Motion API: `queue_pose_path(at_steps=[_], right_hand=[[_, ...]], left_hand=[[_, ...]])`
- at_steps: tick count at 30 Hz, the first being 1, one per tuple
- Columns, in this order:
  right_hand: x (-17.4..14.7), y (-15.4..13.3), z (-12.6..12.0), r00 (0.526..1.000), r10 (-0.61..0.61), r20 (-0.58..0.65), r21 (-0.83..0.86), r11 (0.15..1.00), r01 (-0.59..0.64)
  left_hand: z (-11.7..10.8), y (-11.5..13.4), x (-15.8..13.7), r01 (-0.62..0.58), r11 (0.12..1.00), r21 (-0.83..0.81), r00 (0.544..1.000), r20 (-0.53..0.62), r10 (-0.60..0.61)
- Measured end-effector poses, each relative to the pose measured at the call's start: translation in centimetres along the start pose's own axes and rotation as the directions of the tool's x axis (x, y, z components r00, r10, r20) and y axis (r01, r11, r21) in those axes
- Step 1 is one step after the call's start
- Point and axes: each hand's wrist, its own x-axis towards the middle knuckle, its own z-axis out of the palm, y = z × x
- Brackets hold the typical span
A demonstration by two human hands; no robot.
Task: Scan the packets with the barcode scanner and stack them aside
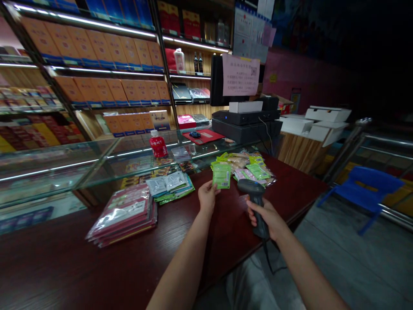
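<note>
1. Left hand [207, 197]: thumb and fingertips pinched together on the lower left corner of a green packet [221, 175]; the rest of the hand was loosely curled.
2. The packet stood roughly upright just beyond that hand's fingertips, printed side towards the wearer, a barcode along its right part.
3. Right hand [267, 217]: fingers wrapped around the grip of a dark scanner [253, 189], thumb along the near side. Nothing else seen in its hold.
4. Scanner head sat above and beyond the right hand, angled towards the left hand's packet, near it but apart. Its cord [267, 255] hung below the right hand.
5. Beyond both hands: a heap of packets [238, 160], green, yellow and pink, on the dark red table [180, 224]. Whether the held packet touched the heap, could not tell.
6. Left of the left hand: a smaller pile of packets [172, 183], silver and blue over green. Farther left and closer to the wearer, a stack of large red packs [124, 213] in shiny wrapping.
7. Farther off, beyond the left hand: a red bottle [158, 145], upright on the glass counter [129, 150].
8. Well to the right of the right hand: a blue chair [368, 187] on the floor.
</note>
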Motion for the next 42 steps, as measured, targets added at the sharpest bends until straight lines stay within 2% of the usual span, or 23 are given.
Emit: queue_pose_path(at_steps=[3, 8, 14, 18, 28, 36, 42], right_hand=[[-0.5, 0.2, 0.9, 1.000, -0.030, 0.006, -0.080, 0.996, 0.030], [-1.2, 0.4, 1.9, 1.000, -0.006, -0.002, -0.157, 0.988, 0.005], [-1.4, 0.6, 2.2, 1.000, -0.007, 0.010, -0.151, 0.989, 0.008], [-1.5, 0.5, 2.1, 1.000, 0.002, 0.003, -0.133, 0.991, -0.001], [0.8, -0.4, 2.1, 1.000, -0.017, 0.016, 0.062, 0.998, 0.016], [4.5, -0.1, 1.6, 0.988, -0.092, 0.122, 0.200, 0.978, 0.066], [6.1, 1.3, 0.3, 0.993, -0.094, 0.074, 0.250, 0.966, 0.072]], left_hand=[[-0.1, -0.3, 0.1, -0.025, 0.999, -0.041, 0.997, -0.068, 0.022], [0.0, -0.5, 0.0, -0.034, 0.996, -0.079, 0.994, -0.104, 0.026], [0.1, -0.3, -0.2, -0.012, 1.000, -0.013, 0.993, -0.118, 0.010], [0.0, -0.5, -0.1, -0.023, 0.999, -0.037, 0.992, -0.126, 0.019], [-0.3, -0.8, -0.1, -0.047, 0.996, -0.081, 0.994, -0.100, 0.038], [-0.3, -0.8, -0.2, -0.053, 0.995, -0.079, 0.990, -0.131, 0.042], [-0.8, 0.1, -0.3, -0.053, 0.994, -0.093, 0.984, -0.175, 0.036]])
